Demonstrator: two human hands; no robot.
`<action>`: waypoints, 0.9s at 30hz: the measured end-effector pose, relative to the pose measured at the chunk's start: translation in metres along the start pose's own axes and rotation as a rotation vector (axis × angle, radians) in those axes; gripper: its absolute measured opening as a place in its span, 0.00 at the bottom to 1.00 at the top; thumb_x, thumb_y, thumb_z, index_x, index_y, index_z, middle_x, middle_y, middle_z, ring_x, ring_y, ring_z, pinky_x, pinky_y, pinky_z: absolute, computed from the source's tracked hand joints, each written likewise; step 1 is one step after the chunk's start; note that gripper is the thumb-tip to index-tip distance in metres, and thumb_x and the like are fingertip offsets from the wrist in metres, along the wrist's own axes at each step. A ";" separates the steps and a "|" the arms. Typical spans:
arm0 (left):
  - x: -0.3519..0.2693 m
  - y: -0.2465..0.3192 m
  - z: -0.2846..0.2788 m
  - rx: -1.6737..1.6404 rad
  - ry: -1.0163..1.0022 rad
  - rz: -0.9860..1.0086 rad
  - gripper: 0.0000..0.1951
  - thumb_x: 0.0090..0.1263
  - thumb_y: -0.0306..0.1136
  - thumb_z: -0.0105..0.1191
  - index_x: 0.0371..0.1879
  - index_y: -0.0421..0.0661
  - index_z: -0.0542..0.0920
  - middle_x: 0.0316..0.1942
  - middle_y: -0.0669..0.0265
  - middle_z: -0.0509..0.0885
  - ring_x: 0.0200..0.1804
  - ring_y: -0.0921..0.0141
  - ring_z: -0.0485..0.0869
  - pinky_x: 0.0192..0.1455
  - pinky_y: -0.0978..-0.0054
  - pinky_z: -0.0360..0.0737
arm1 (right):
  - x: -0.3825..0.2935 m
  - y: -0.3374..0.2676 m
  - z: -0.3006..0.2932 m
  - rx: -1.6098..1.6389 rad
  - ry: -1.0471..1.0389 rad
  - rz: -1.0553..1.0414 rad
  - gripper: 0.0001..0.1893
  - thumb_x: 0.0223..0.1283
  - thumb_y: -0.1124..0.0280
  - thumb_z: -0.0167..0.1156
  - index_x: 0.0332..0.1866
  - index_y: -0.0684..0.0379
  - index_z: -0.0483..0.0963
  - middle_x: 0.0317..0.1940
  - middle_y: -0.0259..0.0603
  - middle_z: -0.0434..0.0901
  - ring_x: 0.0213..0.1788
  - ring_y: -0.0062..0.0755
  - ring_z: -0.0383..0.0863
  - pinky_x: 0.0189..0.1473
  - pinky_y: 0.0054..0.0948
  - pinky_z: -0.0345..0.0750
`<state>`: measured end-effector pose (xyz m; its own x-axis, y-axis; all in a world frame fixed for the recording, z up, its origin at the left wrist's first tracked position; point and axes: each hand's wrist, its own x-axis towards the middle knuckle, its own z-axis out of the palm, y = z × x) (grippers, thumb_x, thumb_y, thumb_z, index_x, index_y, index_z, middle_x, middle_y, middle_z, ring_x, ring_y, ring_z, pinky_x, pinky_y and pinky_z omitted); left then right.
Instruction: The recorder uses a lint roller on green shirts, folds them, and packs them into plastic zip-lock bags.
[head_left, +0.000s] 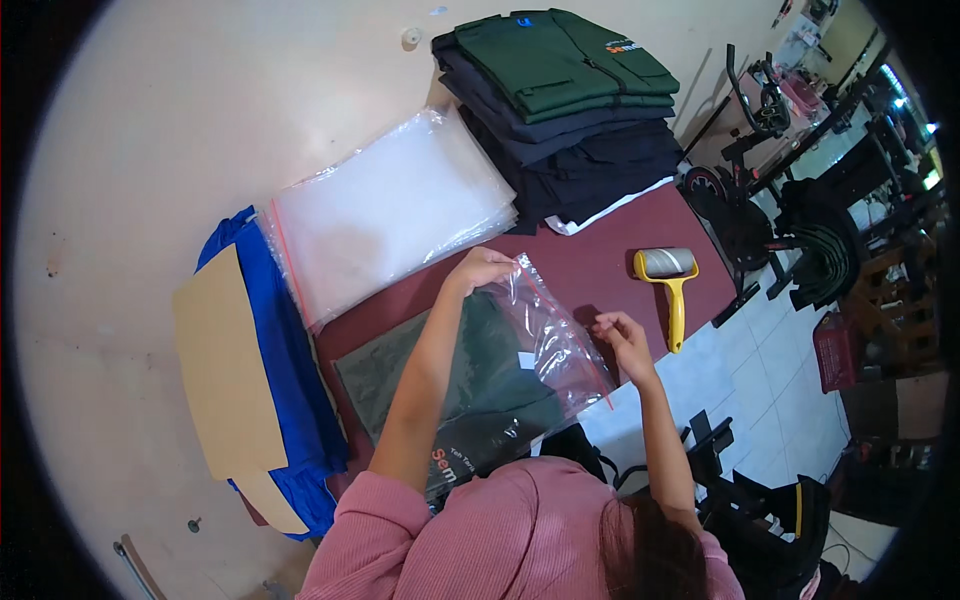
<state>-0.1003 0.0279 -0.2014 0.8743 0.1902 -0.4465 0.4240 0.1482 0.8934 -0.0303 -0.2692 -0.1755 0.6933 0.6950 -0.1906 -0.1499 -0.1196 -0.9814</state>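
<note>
A folded dark green garment (487, 367) lies inside a clear plastic bag (559, 337) with a red seal strip along its mouth, in front of me on the dark red table (390, 292). My left hand (480, 270) pinches the far corner of the bag's mouth. Just right of the bag's mouth, my right hand (622, 341) is raised with its fingers loosely curled, apart from the plastic. A small white label shows through the bag. My left forearm hides part of the garment.
A stack of clear bags (397, 210) lies beyond my left hand. Folded green and dark garments (562, 82) are piled at the back. A yellow-handled lint roller (675, 300) is at the right. Blue fabric (292, 375) with tan cardboard (225, 367) lies left. An exercise bike (750, 172) stands beyond the table.
</note>
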 end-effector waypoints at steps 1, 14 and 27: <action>0.002 0.000 0.002 0.055 0.021 0.002 0.14 0.56 0.38 0.59 0.34 0.39 0.81 0.26 0.69 0.80 0.28 0.79 0.75 0.32 0.82 0.72 | 0.011 0.000 0.003 -0.001 -0.003 -0.006 0.09 0.59 0.75 0.48 0.42 0.66 0.71 0.35 0.39 0.76 0.40 0.25 0.75 0.44 0.21 0.70; 0.001 0.002 0.020 -0.005 0.207 0.011 0.14 0.58 0.38 0.56 0.37 0.42 0.80 0.29 0.70 0.80 0.32 0.78 0.75 0.37 0.81 0.71 | 0.115 0.022 0.068 -0.291 -0.116 0.019 0.15 0.52 0.64 0.58 0.38 0.67 0.75 0.27 0.40 0.79 0.32 0.26 0.77 0.38 0.23 0.72; -0.004 -0.004 0.030 -0.044 0.356 0.056 0.10 0.58 0.34 0.54 0.33 0.40 0.80 0.30 0.67 0.81 0.34 0.77 0.75 0.40 0.80 0.71 | 0.131 0.005 0.082 0.138 -0.260 0.341 0.04 0.52 0.74 0.57 0.29 0.63 0.75 0.23 0.35 0.77 0.25 0.20 0.75 0.29 0.18 0.71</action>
<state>-0.0982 -0.0028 -0.2019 0.7555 0.5240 -0.3934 0.3608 0.1684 0.9173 0.0020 -0.1207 -0.2034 0.3905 0.7896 -0.4734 -0.4435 -0.2893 -0.8483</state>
